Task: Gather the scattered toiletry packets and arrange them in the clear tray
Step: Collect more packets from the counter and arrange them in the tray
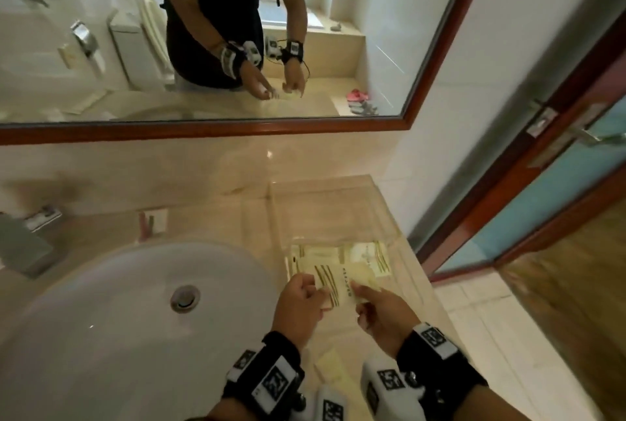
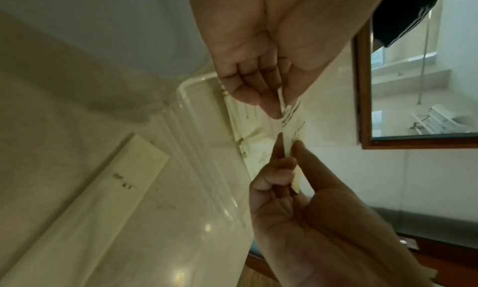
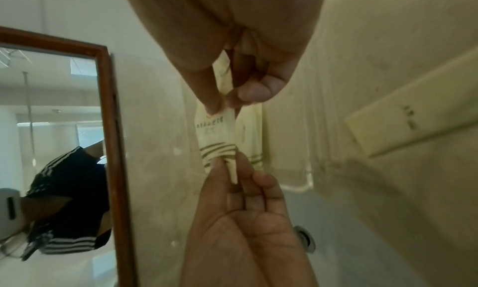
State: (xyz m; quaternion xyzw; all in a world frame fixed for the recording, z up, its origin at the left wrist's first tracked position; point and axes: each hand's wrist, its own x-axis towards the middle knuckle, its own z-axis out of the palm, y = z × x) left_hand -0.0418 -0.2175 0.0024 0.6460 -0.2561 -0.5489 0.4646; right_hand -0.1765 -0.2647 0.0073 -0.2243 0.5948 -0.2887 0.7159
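Right now a cream toiletry packet (image 1: 333, 288) is hanging just above the near end of the clear tray (image 1: 325, 190), where other packets (image 1: 369, 258) are lying. The left hand (image 1: 298, 305) and right hand (image 1: 382, 312) are each pinching one end, grip clamped on it, beside the white sink (image 1: 101, 302) on the tabletop (image 1: 220, 217).

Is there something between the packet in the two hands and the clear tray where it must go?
Nothing visible does. Both hands pinch the packet at the clear tray's open near end, where other packets already lie.
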